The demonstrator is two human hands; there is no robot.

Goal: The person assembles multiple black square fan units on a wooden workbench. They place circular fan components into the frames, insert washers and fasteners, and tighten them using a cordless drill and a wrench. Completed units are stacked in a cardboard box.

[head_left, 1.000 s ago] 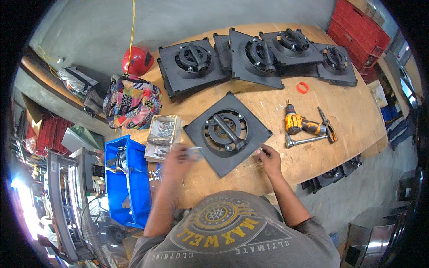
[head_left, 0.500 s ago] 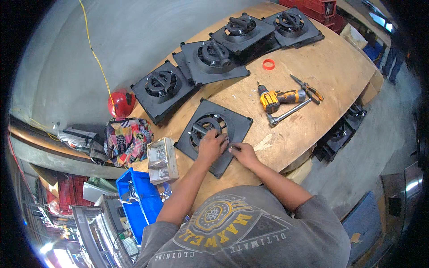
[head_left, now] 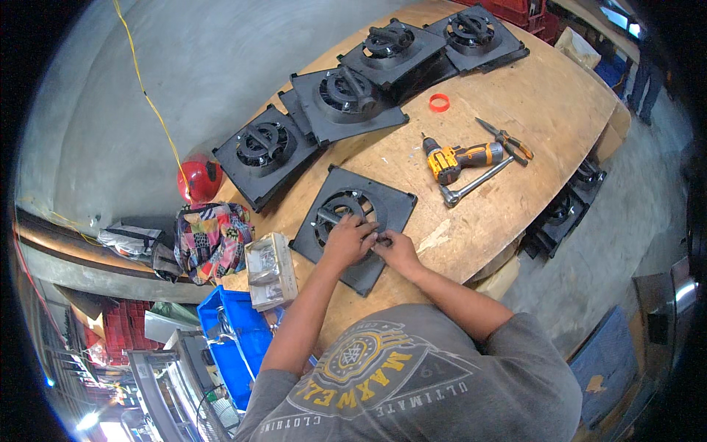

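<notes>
- Watching the left hand point(head_left: 351, 241) and right hand point(head_left: 397, 252), half-curled, close together over the black panel point(head_left: 389, 208)
- I cannot tell what, if anything, they hold
- Panel lies on the wooden table point(head_left: 526, 121)

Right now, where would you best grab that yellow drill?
Probably around its dark handle, from above: the drill lies flat, handle pointing right and narrower than the body, while the wrench lies close on the near side and the pliers by the handle's end.
</notes>
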